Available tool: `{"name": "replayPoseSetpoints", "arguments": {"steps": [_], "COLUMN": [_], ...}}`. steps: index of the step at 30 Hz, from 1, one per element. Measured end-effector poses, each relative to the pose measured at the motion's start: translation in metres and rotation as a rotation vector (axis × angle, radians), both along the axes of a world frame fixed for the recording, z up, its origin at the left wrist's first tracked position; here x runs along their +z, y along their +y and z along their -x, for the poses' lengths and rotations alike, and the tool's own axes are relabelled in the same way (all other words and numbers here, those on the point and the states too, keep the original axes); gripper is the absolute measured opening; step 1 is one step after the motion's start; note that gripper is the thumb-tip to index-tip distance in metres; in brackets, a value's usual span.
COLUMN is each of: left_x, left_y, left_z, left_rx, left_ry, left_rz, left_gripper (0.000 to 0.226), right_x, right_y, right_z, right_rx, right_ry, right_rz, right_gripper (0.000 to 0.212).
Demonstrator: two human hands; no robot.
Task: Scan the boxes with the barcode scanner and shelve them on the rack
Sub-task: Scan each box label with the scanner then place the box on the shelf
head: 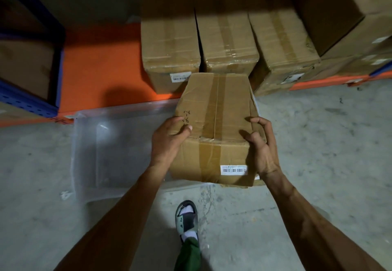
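I hold a taped cardboard box in front of me, above the floor. My left hand grips its left near corner, thumb on top. My right hand grips the right near corner, fingers curled over the top edge. A white barcode label faces me on the box's near side, and handwriting marks its top. Just beyond it, three similar boxes sit side by side on the rack's low orange shelf. No barcode scanner is in view.
A clear plastic bin lies on the concrete floor under and left of the held box. A blue rack upright stands at the left. More boxes are stacked at the far right. My sandalled foot is below.
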State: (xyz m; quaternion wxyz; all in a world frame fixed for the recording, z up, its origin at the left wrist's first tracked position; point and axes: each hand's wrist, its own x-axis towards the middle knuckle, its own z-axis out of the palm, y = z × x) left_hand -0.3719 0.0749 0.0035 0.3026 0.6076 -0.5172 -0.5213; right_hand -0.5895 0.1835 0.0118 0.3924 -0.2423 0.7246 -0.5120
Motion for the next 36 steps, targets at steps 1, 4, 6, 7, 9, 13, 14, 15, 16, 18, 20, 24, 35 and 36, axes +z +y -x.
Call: {"name": "replayPoseSetpoints", "arguments": {"steps": [1,4,6,7,9,13,14,15,16,18,20,24,35,36], "left_x": [0.016,0.061,0.097,0.116,0.153,0.231,0.253,0.275,0.295,0.334,0.362,0.443,0.642,0.654], "left_y": [0.003,0.018,0.032,0.041,0.061,0.107,0.119,0.129,0.139,0.161,0.175,0.203,0.171,0.158], "left_z": [-0.001,-0.001,0.002,0.002,0.002,0.001,0.002,0.003,0.005,0.004,0.004,0.002,-0.021,-0.025], "left_rx": [0.013,0.039,0.020,-0.009,-0.076,-0.082,-0.082,-0.090,-0.093,-0.091,-0.080,-0.106,-0.082,-0.069], "left_ry": [-0.017,-0.065,-0.093,-0.120,-0.183,-0.033,0.010,0.047,0.081,0.104,0.102,0.149,0.294,0.307], "left_rz": [0.020,0.072,0.111,0.137,0.194,0.271,0.283,0.285,0.279,0.313,0.363,0.476,0.832,0.854], "left_gripper": [0.029,0.026,0.025,0.027,0.032,0.032,0.031,0.030,0.029,0.029,0.031,0.024,0.025,0.025], "right_x": [0.015,0.060,0.092,0.108,0.141,0.215,0.234,0.254,0.273,0.309,0.334,0.404,0.602,0.617], "right_y": [0.004,0.020,0.037,0.047,0.070,0.118,0.129,0.140,0.152,0.175,0.188,0.215,0.161,0.146], "right_z": [-0.002,-0.006,-0.005,-0.005,-0.003,0.000,0.001,0.001,0.002,0.000,0.002,0.001,-0.009,-0.012], "right_rx": [0.000,0.005,-0.001,-0.002,-0.004,-0.014,-0.010,-0.006,-0.012,-0.020,-0.021,-0.030,0.033,0.045], "right_ry": [-0.009,-0.018,-0.021,-0.018,-0.006,0.045,0.065,0.081,0.096,0.132,0.178,0.233,0.392,0.388], "right_rz": [0.011,0.040,0.088,0.112,0.159,0.230,0.254,0.287,0.311,0.362,0.401,0.507,0.818,0.839], "right_gripper": [0.046,0.046,0.046,0.047,0.048,0.047,0.048,0.048,0.047,0.050,0.058,0.059,0.053,0.052]}}
